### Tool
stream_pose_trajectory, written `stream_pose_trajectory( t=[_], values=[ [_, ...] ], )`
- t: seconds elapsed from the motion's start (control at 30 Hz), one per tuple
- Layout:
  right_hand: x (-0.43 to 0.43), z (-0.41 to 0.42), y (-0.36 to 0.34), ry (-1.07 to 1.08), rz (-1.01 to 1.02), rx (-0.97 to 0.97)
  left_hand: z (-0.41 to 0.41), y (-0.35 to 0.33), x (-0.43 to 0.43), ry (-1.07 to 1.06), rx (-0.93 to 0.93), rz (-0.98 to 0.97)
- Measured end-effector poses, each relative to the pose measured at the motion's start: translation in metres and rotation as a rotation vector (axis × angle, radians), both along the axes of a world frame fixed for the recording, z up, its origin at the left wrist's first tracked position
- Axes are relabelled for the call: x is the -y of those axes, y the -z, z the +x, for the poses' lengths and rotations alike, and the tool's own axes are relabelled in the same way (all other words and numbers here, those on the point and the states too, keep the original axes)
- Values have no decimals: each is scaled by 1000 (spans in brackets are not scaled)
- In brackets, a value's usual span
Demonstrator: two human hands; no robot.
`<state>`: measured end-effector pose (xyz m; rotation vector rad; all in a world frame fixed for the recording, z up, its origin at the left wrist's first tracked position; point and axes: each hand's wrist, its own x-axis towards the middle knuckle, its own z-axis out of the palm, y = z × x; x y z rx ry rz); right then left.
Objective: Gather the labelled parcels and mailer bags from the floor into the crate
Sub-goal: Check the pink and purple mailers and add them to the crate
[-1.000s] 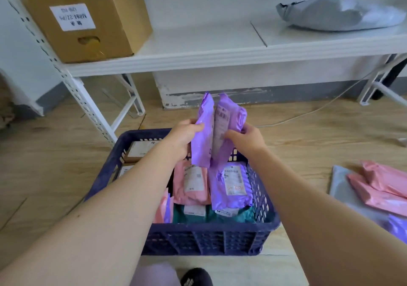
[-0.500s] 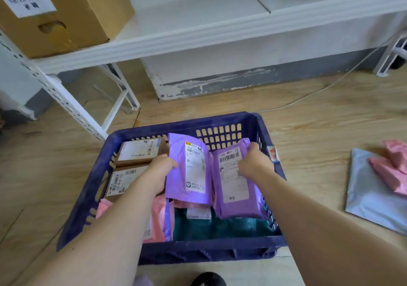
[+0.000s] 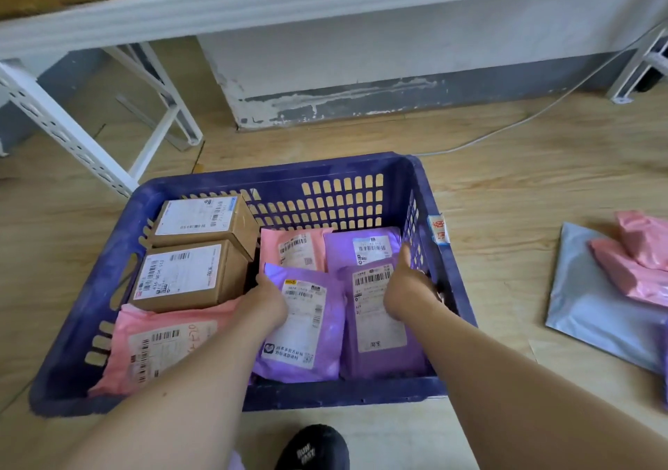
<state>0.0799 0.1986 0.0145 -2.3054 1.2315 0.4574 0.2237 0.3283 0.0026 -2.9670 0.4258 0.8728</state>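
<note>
The dark blue crate stands on the wooden floor in front of me. Inside it lie two labelled cardboard boxes, a pink mailer at the front left, another pink mailer and a purple one at the back. Two purple mailers lie flat, label up, at the front right. My left hand grips the left edge of the left purple mailer. My right hand holds the right edge of the right purple mailer, thumb pointing up, against the crate's right wall.
On the floor to the right lie a grey mailer bag and pink mailers on top of it. A white shelf frame stands behind the crate at the left. A white cable runs along the floor. My black shoe is just before the crate.
Both hands have lowered the two purple mailers from above the crate down into it, and they now lie flat on the other parcels. My head has tilted down and closer.
</note>
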Motion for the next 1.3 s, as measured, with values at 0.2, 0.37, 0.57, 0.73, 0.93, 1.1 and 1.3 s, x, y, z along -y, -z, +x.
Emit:
stream_pose_trajectory(
  t=[0.2, 0.37, 0.57, 0.73, 0.93, 1.1, 1.3],
  values=[
    [-8, 1, -5, -184, -135, -175, -23, 6, -2, 577, 313, 116],
    [0, -1, 4, -315, -96, -216, -27, 11, 17, 657, 142, 43],
    [1, -5, 24, -398, 74, -291, -20, 25, 14, 615, -156, 163],
    [1, -1, 35, -377, 127, -299, -23, 33, 23, 586, -201, 216],
    [7, 8, 40, -383, 195, -316, -21, 36, 30, 608, -226, 308],
    [9, 13, 40, -389, 220, -346, -19, 38, 34, 609, -249, 333],
    [5, 15, 41, -403, 216, -391, -20, 37, 36, 614, -226, 350]
  ],
)
